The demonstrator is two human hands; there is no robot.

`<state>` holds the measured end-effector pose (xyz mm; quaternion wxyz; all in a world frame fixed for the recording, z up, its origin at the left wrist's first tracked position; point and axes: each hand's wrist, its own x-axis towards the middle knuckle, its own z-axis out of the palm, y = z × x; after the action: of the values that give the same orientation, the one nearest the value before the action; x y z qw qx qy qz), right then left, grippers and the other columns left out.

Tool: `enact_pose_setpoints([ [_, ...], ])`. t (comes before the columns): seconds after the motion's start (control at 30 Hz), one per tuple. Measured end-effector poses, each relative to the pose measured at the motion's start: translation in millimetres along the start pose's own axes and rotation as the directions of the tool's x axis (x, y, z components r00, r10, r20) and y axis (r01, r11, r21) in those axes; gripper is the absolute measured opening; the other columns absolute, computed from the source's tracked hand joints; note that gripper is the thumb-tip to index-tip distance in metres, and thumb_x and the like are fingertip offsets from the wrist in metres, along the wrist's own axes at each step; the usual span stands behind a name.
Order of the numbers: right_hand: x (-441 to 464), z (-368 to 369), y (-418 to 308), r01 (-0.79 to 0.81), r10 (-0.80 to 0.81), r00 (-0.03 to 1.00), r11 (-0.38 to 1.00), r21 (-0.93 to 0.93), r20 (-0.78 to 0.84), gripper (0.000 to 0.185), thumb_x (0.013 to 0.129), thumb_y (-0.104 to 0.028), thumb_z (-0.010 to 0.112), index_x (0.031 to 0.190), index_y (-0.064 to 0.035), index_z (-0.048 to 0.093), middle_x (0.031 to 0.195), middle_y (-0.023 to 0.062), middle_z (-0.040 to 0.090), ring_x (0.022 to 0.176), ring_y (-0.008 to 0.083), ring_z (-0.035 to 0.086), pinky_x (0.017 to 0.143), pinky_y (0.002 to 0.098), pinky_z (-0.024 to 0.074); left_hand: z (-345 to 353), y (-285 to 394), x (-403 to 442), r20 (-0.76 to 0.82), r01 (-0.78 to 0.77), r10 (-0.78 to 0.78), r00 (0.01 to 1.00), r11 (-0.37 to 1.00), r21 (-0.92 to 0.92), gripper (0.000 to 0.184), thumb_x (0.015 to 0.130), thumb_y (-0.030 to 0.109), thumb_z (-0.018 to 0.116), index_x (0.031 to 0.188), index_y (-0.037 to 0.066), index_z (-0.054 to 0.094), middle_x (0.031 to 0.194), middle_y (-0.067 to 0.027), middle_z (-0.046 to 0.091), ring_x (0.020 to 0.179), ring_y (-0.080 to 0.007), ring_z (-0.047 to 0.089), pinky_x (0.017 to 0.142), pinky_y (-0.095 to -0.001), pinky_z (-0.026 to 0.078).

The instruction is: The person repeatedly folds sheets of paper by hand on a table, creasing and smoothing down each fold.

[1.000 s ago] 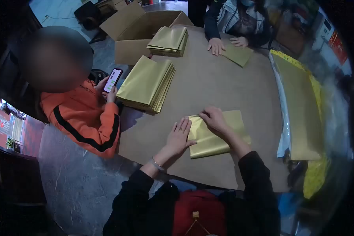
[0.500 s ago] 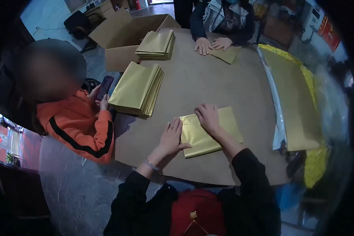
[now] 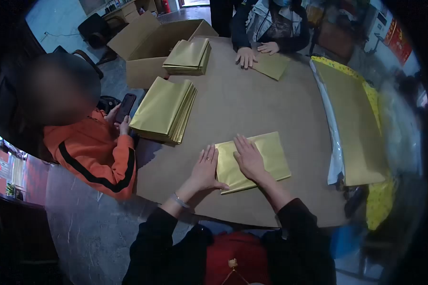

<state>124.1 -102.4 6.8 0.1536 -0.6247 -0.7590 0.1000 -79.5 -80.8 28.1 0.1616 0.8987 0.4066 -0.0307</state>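
A folded sheet of gold paper lies on the brown table covering in front of me. Along its left edge rests my left hand, fingers stretched out and the thumb at the near corner. My right hand lies flat on top of the sheet, left of its middle, with the fingers extended. Neither hand grips anything. To the far left of the sheet stands a thick stack of folded gold paper, and behind it a second gold stack.
An open cardboard box stands behind the stacks. On the right lies a large pile of flat gold sheets in wrapping. A person in orange holds a phone at left. Across the table, another person's hands touch a gold sheet.
My right hand has gone from curled fingers to lying flat on the gold paper. The left hand stays at the edge. Across the table, the other person's right-side hand has lifted back slightly.
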Motion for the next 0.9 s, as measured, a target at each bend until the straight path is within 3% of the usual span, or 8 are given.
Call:
enact_pose_setpoints([
  [0.17,-20,-12,84,-0.268,0.255,0.963,0.948,-0.175,-0.092,0.051,0.099,-0.03,0.03,0.144,-0.0078,0.024,0.151,0.0083,0.023,0.139,0.0251,0.02,0.113,0.0445,0.0162,10,-4,-1,-0.078,-0.029,0.027,0.997,0.999,-0.028,0.136,0.051,0.073,0.071,0.14,-0.012,0.012,0.149,-0.0281,0.01,0.141,-0.0372,0.005,0.115,-0.0451,0.008],
  [0.4,-11,-24,51,-0.478,0.47,0.875,0.796,-0.37,-0.12,0.054,0.098,-0.028,0.032,0.144,-0.0034,0.02,0.151,0.0114,0.021,0.14,0.0251,0.018,0.113,0.0446,0.0143,-3,3,1,-0.006,-0.001,0.001,1.0,1.0,0.023,0.138,0.051,0.075,0.07,0.139,-0.014,0.01,0.148,-0.0277,0.011,0.141,-0.0357,0.006,0.115,-0.0435,0.008],
  [0.53,4,-1,-38,-0.055,0.085,0.956,0.992,0.113,-0.28,0.055,0.095,-0.027,0.038,0.14,0.003,0.025,0.146,0.021,0.027,0.137,0.034,0.022,0.112,0.0446,0.018,3,-2,4,-0.009,-0.011,0.012,1.0,0.997,0.079,0.134,0.053,0.073,0.069,0.141,-0.01,0.011,0.149,-0.0261,0.013,0.141,-0.0355,0.007,0.115,-0.0443,0.01],
  [0.63,15,26,-95,0.066,0.064,0.974,0.837,0.544,-0.217,0.056,0.096,-0.026,0.037,0.142,0.0027,0.022,0.147,0.0225,0.025,0.138,0.0349,0.02,0.113,0.0438,0.0155,23,-26,9,0.033,-0.096,0.098,0.995,0.994,-0.054,0.107,0.068,0.053,0.066,0.146,0.002,0.013,0.151,-0.0214,0.011,0.141,-0.0369,0.006,0.114,-0.0485,0.008],
  [0.7,13,40,-105,0.076,0.07,0.973,0.801,0.593,-0.219,0.057,0.097,-0.026,0.035,0.143,0.0011,0.019,0.147,0.0224,0.024,0.138,0.035,0.02,0.114,0.0415,0.0152,38,-31,9,-0.224,-0.175,0.214,0.951,0.968,0.181,0.089,0.081,0.046,0.056,0.145,0.0,0.015,0.149,-0.0267,0.012,0.14,-0.0378,0.009,0.114,-0.0479,0.006],
  [0.77,10,46,-95,0.089,0.211,0.954,0.481,0.872,-0.214,0.057,0.097,-0.027,0.035,0.144,0.0005,0.018,0.147,0.0228,0.023,0.138,0.0356,0.02,0.113,0.0406,0.0172,32,-30,11,-0.005,-0.073,0.073,0.997,0.996,0.047,0.112,0.067,0.054,0.067,0.145,0.0,0.008,0.152,-0.0232,0.002,0.141,-0.0367,0.0,0.114,-0.0479,0.003],
  [0.83,1,39,-80,0.041,0.205,0.965,0.499,0.866,-0.163,0.057,0.097,-0.027,0.035,0.144,0.0004,0.016,0.146,0.0238,0.024,0.137,0.0372,0.022,0.112,0.0404,0.019,6,-10,7,0.09,-0.057,0.048,0.995,0.993,0.103,0.129,0.059,0.064,0.071,0.145,-0.003,0.001,0.151,-0.0253,-0.002,0.141,-0.0379,-0.003,0.114,-0.0479,0.002],
  [0.9,-4,33,-73,0.125,0.045,0.973,0.717,0.686,-0.225,0.059,0.096,-0.023,0.037,0.144,0.0021,0.014,0.147,0.0232,0.022,0.137,0.0358,0.021,0.113,0.0404,0.018,2,-9,12,0.167,-0.042,0.016,0.986,0.987,0.152,0.144,0.049,0.073,0.072,0.144,-0.005,-0.004,0.151,-0.0257,-0.003,0.141,-0.0385,-0.004,0.114,-0.0484,0.001],
])
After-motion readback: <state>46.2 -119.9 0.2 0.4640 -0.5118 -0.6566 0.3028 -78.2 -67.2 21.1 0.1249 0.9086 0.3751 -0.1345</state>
